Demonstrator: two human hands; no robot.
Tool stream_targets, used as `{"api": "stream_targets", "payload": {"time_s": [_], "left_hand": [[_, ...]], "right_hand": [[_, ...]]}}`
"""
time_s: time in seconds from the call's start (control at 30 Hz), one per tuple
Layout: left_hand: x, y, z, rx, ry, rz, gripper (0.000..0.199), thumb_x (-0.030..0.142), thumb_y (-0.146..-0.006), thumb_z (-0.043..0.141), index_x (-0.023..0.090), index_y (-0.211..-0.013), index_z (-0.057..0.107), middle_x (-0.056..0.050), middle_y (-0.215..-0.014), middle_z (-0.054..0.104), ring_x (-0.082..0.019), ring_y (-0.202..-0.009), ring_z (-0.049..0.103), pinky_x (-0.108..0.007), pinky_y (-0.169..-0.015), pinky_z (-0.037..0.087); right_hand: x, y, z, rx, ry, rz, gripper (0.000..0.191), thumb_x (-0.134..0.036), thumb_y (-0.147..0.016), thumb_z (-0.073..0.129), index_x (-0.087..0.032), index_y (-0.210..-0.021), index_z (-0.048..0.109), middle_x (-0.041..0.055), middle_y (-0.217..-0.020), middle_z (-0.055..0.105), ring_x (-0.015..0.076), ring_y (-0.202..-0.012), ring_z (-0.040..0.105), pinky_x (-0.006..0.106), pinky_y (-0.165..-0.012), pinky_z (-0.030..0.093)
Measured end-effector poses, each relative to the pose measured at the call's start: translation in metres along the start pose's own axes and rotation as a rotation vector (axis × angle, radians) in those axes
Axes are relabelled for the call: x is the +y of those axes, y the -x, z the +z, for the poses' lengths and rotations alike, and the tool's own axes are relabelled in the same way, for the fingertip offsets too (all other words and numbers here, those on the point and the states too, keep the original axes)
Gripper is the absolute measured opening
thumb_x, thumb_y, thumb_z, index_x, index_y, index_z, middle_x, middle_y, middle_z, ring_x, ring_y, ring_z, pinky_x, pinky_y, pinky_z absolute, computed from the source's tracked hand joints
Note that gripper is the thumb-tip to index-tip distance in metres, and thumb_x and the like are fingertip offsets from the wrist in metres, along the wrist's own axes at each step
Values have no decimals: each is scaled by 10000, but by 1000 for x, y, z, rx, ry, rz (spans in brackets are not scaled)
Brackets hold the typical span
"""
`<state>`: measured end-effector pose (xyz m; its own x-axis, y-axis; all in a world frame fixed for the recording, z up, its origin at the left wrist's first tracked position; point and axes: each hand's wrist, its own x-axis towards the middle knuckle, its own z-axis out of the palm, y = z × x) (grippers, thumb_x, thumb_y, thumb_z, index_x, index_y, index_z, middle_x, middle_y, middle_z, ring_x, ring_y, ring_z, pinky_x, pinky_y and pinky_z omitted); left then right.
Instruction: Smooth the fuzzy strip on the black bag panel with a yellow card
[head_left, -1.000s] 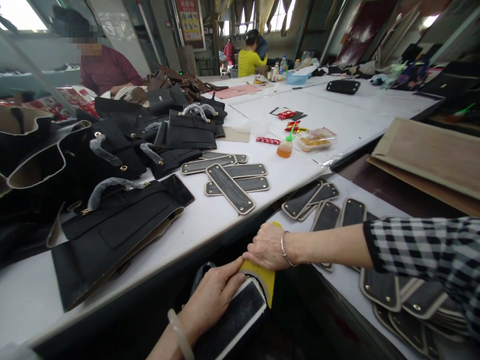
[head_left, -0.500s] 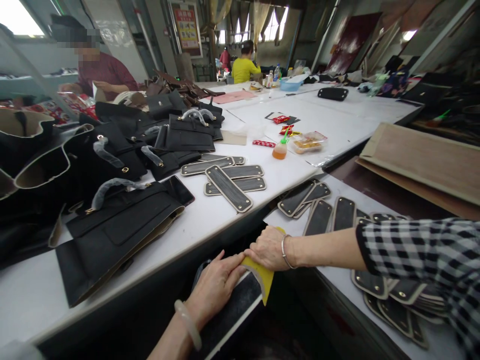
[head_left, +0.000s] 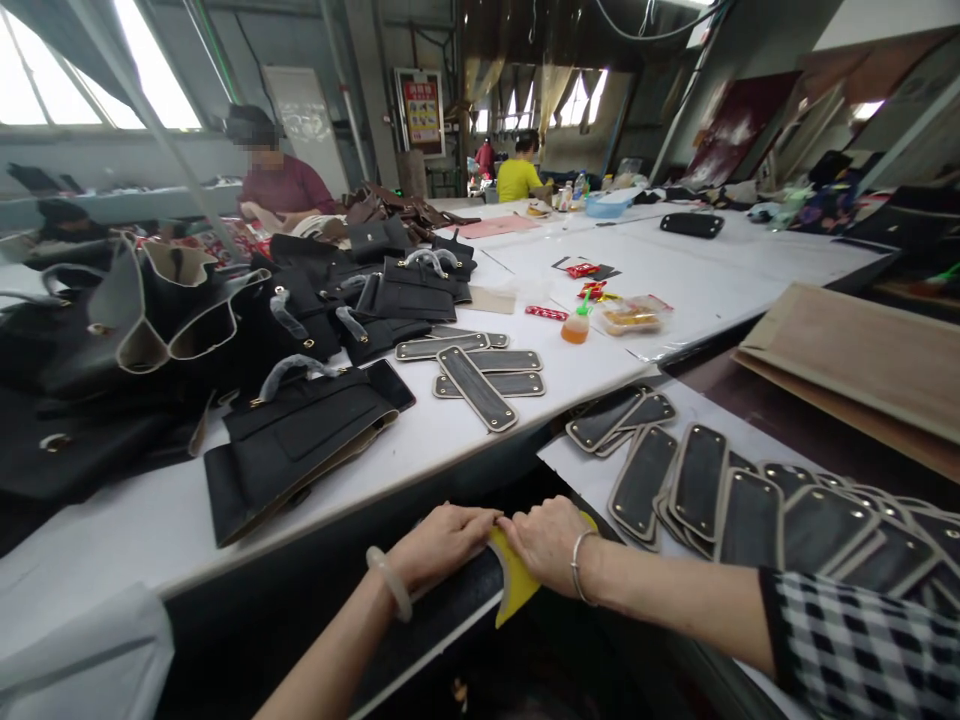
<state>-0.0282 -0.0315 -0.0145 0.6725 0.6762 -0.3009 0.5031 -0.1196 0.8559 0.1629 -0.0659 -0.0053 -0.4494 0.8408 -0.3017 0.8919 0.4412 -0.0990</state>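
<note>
My left hand [head_left: 442, 545], with a pale bangle at its wrist, is closed over the near-black leather piece [head_left: 457, 600], fingertips at its far edge. That piece has a light edge and lies curved below the table edge; what supports it is hidden. My right hand [head_left: 547, 545], wearing a thin metal bracelet, grips a yellow curved sheet [head_left: 514, 590] at the end of the leather piece. Both thumbs and fingertips meet at the seam between yellow and black. The undersides of the fingers are out of sight.
Black strap panels with light edges and metal studs lie on the white table [head_left: 480, 400] and in a heap [head_left: 750, 510] at right. Black handbags [head_left: 300, 430] crowd the left. An oil bottle [head_left: 576, 325], snack packs and a brown board [head_left: 862, 360] stand beyond. People work behind.
The camera view has tilted up and shifted left, so the scene sits lower and further right. My hands stay together on the leather piece and yellow sheet, with the right fingers slightly more raised.
</note>
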Motion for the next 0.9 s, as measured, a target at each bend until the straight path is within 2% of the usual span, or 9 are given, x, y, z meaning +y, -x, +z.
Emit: {"api": "stream_targets", "payload": {"time_s": [0.1, 0.23, 0.33, 0.43, 0.53, 0.63, 0.73, 0.8, 0.9], "left_hand": [[-5, -8, 1, 6, 120, -69, 543, 538, -941, 399, 141, -1146, 707, -78, -1088, 712, -278, -1028, 623, -389, -978, 448], [-14, -16, 5, 3, 259, -122, 582, 571, -834, 525, 94, -1103, 722, -94, -992, 724, -259, -895, 630, -347, -837, 483], [-18, -17, 7, -5, 317, -137, 615, 603, -779, 586, 106, -1115, 721, -83, -960, 724, -235, -830, 619, -325, -782, 478], [-17, -17, 7, -13, 306, -149, 583, 582, -790, 595, 129, -1135, 717, -66, -928, 724, -225, -811, 611, -311, -753, 466], [-11, -19, 5, -19, 244, -141, 452, 494, -830, 587, 172, -1112, 733, -46, -945, 725, -239, -872, 614, -315, -793, 459], [-6, -11, -6, 28, 207, -134, 377, 400, -827, 617, 198, -1125, 729, -41, -1014, 728, -265, -955, 621, -334, -870, 448], [-13, 22, -26, 205, 263, -156, 367, 435, -853, 622, 202, -1117, 728, -40, -1090, 716, -274, -1039, 611, -343, -959, 421], [-26, 61, -34, 399, 348, -188, 407, 514, -901, 562, 196, -1093, 730, -49, -1137, 700, -271, -1113, 588, -343, -1026, 388], [-48, 128, -16, 693, 543, -235, 532, 583, -951, 431, 160, -1167, 672, -89, -1226, 661, -257, -1210, 553, -354, -1103, 350]], "right_hand": [[1, 6, 6, 8, -108, 45, 545, -325, -1009, 205, -93, -913, 688, 227, -834, 703, 357, -806, 690, 455, -715, 464], [18, 18, 20, 9, -426, 100, 578, -476, -984, 216, -152, -732, 624, 175, -756, 675, 304, -753, 648, 420, -725, 426], [35, 26, 30, -38, -803, 226, 676, -634, -944, 64, -192, -644, 478, 52, -567, 501, 171, -524, 496, 308, -546, 367], [41, 26, 33, -109, -1177, 325, 742, -751, -869, 3, -192, -857, 491, -41, -578, 339, 109, -445, 284, 254, -440, 250], [35, 17, 36, -138, -1431, 313, 798, -877, -785, 173, -201, -1094, 463, -54, -673, 359, 87, -494, 258, 218, -454, 235], [24, -1, 41, -121, -1503, 318, 818, -917, -692, 397, -199, -1073, 485, -75, -639, 320, 73, -471, 220, 217, -437, 187], [19, -17, 43, -74, -1460, 310, 776, -897, -654, 506, -181, -953, 539, -51, -633, 380, 106, -510, 345, 249, -462, 297], [22, -25, 41, -55, -1410, 252, 743, -867, -609, 596, -176, -882, 579, 26, -766, 542, 189, -735, 525, 292, -656, 442], [32, -34, 42, -82, -1320, 184, 727, -837, -587, 644, -175, -887, 635, 113, -1016, 653, 332, -1079, 553, 363, -958, 426]]}}
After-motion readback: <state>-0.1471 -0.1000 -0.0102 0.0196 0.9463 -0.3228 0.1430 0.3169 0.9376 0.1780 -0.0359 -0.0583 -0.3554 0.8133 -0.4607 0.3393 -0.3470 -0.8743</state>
